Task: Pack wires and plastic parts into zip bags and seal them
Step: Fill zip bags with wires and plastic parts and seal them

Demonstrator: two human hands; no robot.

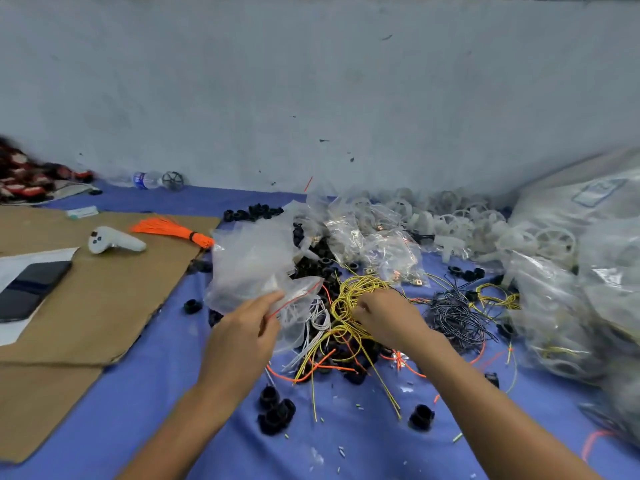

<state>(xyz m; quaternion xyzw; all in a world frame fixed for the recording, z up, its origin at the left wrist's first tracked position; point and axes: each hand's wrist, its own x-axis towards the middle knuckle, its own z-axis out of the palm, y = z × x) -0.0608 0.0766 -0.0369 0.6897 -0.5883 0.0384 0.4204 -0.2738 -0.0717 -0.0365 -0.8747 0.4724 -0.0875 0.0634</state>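
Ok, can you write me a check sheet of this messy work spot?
Surface: blue cloth, brown cardboard sheet at left.
Job's things: clear plastic zip bag; white plastic wheels; black plastic rings.
Clutter: white plastic controller, dark flat phone, orange tie bundle, all left.
Hands: left hand pinches the bag; right hand grips the yellow wire coil.
Cables: dark wires, loose orange strands, tangled.
Surroundings: pale wall; bulging clear sacks at right.
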